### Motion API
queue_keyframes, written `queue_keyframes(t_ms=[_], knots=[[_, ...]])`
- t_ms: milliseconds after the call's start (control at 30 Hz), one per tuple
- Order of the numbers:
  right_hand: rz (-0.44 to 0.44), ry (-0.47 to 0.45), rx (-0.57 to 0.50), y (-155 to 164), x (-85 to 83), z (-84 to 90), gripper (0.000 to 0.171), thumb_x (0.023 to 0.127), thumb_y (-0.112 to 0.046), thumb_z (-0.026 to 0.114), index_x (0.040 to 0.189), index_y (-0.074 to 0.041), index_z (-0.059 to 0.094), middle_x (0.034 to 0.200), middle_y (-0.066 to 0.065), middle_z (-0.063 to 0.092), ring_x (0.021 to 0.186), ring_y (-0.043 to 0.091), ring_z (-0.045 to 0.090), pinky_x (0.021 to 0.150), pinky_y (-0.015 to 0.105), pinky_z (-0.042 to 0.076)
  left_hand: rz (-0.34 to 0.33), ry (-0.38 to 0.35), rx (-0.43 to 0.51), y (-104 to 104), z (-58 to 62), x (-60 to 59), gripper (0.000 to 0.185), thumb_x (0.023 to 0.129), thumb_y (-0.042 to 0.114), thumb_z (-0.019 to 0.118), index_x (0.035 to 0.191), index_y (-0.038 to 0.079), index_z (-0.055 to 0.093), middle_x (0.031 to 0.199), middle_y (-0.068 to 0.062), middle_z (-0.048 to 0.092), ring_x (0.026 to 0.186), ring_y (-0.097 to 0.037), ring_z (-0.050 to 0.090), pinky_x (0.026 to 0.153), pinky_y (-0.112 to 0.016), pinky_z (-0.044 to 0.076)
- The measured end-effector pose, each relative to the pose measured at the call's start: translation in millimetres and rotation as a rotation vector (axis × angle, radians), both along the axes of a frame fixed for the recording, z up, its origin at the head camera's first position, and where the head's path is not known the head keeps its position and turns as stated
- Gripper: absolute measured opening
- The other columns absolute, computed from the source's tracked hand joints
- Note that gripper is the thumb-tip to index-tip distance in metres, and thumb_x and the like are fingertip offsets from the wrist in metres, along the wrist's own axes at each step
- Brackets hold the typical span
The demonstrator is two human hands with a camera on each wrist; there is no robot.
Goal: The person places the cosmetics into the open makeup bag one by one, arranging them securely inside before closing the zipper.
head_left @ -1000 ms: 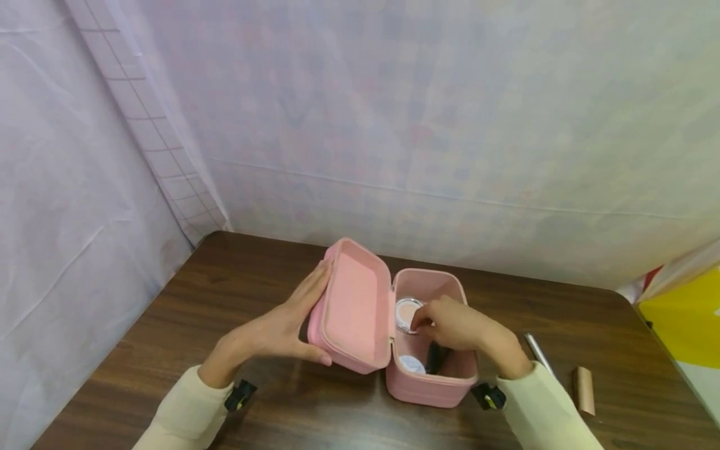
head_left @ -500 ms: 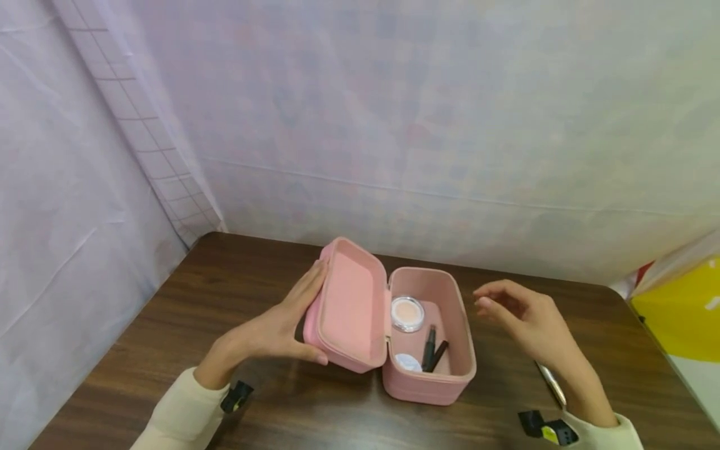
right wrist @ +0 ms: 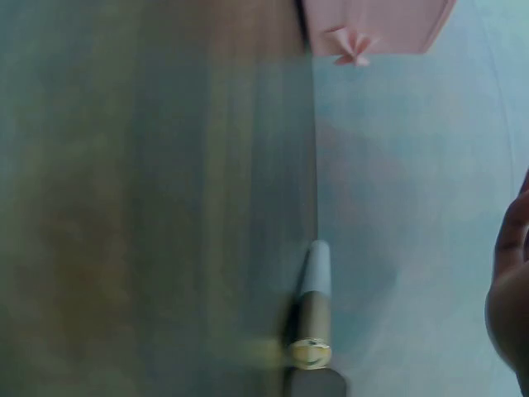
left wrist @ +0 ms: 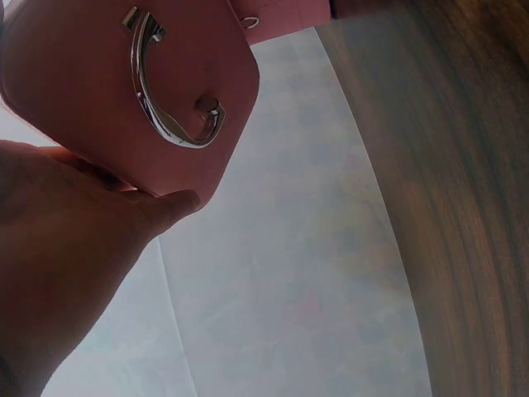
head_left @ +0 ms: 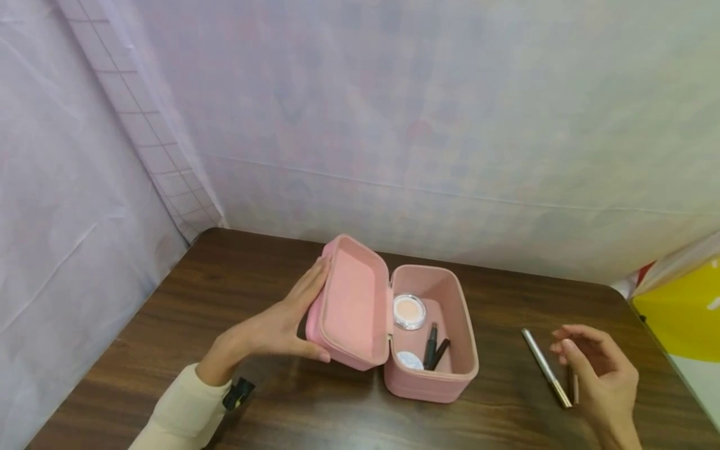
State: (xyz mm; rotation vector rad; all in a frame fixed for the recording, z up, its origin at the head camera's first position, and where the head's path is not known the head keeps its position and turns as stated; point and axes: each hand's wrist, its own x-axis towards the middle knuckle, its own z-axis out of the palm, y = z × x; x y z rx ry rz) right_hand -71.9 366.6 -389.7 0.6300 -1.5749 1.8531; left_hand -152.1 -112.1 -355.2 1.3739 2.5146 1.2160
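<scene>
A pink cosmetic case (head_left: 430, 389) stands on the table, its lid (head_left: 357, 300) swung out to the left. My left hand (head_left: 275, 328) grips that lid between thumb and fingers; the left wrist view shows the lid's metal handle (left wrist: 149, 99). Inside the case lie a round compact (head_left: 409, 311), a white round item (head_left: 409, 360) and two dark slim tubes, one a dark pen-like stick (head_left: 430, 345). My right hand (head_left: 604, 372), fingers loosely bent, hovers over a tan tube (head_left: 574, 387) it mostly hides. Left of it lies a silver pen-shaped tube (head_left: 545, 367) with a gold end.
The dark wooden table (head_left: 270, 412) ends at a white patterned curtain (head_left: 416, 156) behind. A yellow sheet (head_left: 683, 312) hangs past the table's right edge. In the right wrist view, a bow (right wrist: 351, 43) shows on the pink case.
My right hand has come out of the case and moved right, to the tubes on the table. The compact and the dark tubes are uncovered. My left hand stays on the lid.
</scene>
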Motion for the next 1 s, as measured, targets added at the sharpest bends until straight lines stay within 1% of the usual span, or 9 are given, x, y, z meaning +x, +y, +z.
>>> queue_keyframes(t_ms=[67, 133, 267, 333, 467, 600, 700, 800, 1000], knots=[[-0.058, 0.031, -0.072, 6, 4.6, -5.3, 0.026, 0.081, 0.032, 0.044, 0.107, 0.033, 0.043, 0.094, 0.026, 0.066, 0.076, 0.024, 0.066, 0.063, 0.022, 0.052, -0.002, 0.001, 0.001, 0, 0.6, 0.3, 0.125, 0.071, 0.072, 0.065, 0.153, 0.011, -0.006, 0.159, -0.011, -0.012, 0.144, -0.027, -0.011, 0.108, -0.06, 0.015], [-0.218, -0.031, -0.095, 11, 10.0, -7.0, 0.026, 0.083, 0.028, 0.049, 0.109, 0.03, 0.047, 0.091, 0.021, 0.068, 0.074, 0.02, 0.066, 0.062, 0.02, 0.052, -0.002, 0.004, 0.001, 1, 0.2, 0.4, 0.125, 0.071, 0.072, 0.065, 0.153, 0.011, -0.006, 0.159, -0.011, -0.012, 0.144, -0.027, -0.011, 0.108, -0.06, 0.014], [-0.61, -0.342, -0.082, 20, 20.6, -6.6, 0.027, 0.084, 0.013, 0.064, 0.11, 0.015, 0.06, 0.084, 0.003, 0.069, 0.066, 0.008, 0.064, 0.06, 0.013, 0.05, -0.001, 0.001, 0.002, 0, -0.5, 1.0, 0.125, 0.071, 0.072, 0.064, 0.154, 0.011, -0.007, 0.159, -0.01, -0.013, 0.144, -0.029, -0.011, 0.108, -0.061, 0.014], [-0.734, -0.524, -0.1, 25, 25.3, -7.7, 0.025, 0.083, 0.004, 0.07, 0.108, 0.003, 0.067, 0.08, -0.005, 0.068, 0.063, 0.003, 0.062, 0.058, 0.01, 0.048, -0.003, 0.0, 0.004, 0, -0.5, 1.0, 0.125, 0.071, 0.073, 0.064, 0.153, 0.011, -0.007, 0.159, -0.01, -0.013, 0.144, -0.03, -0.011, 0.108, -0.061, 0.014], [-0.827, -0.872, -0.05, 37, 30.6, -12.9, 0.028, 0.083, -0.016, 0.075, 0.109, -0.019, 0.066, 0.078, -0.021, 0.062, 0.066, -0.006, 0.055, 0.056, 0.007, 0.043, -0.008, 0.0, 0.008, 0, -0.2, 0.4, 0.125, 0.072, 0.072, 0.065, 0.153, 0.01, -0.007, 0.159, -0.011, -0.013, 0.143, -0.032, -0.011, 0.107, -0.062, 0.014], [-0.797, -1.107, 0.123, 44, 28.1, -20.6, 0.057, 0.084, -0.034, 0.074, 0.134, -0.02, 0.05, 0.095, -0.022, 0.053, 0.082, -0.003, 0.046, 0.06, 0.007, 0.04, -0.008, -0.001, 0.006, 1, 1.8, 0.4, 0.125, 0.071, 0.072, 0.065, 0.153, 0.01, -0.006, 0.159, -0.01, -0.013, 0.144, -0.029, -0.011, 0.107, -0.062, 0.015], [-0.759, -1.109, 0.007, 43, 24.7, -28.3, 0.07, 0.083, -0.026, 0.076, 0.142, -0.016, 0.041, 0.106, -0.013, 0.048, 0.088, 0.001, 0.043, 0.063, 0.007, 0.04, -0.009, 0.001, 0.005, 2, 2.9, 0.4, 0.125, 0.071, 0.072, 0.065, 0.153, 0.011, -0.006, 0.159, -0.009, -0.013, 0.144, -0.026, -0.012, 0.107, -0.062, 0.015], [-0.763, -1.036, -0.188, 40, 24.2, -34.4, 0.063, 0.079, -0.011, 0.078, 0.133, -0.022, 0.047, 0.107, -0.01, 0.048, 0.088, 0.001, 0.044, 0.064, 0.006, 0.041, -0.014, 0.007, 0.006, 2, 2.2, -0.1, 0.125, 0.071, 0.072, 0.065, 0.153, 0.01, -0.006, 0.159, -0.01, -0.013, 0.144, -0.027, -0.012, 0.107, -0.062, 0.015], [-0.845, -0.975, -0.257, 29, 27.0, -40.0, 0.062, 0.077, -0.008, 0.079, 0.132, -0.017, 0.052, 0.102, -0.009, 0.051, 0.084, 0.0, 0.048, 0.062, 0.005, 0.042, -0.02, 0.012, 0.008, 0, 0.0, -1.3, 0.124, 0.073, 0.068, 0.067, 0.153, 0.009, -0.007, 0.158, -0.012, -0.013, 0.143, -0.031, -0.011, 0.107, -0.064, 0.014]])
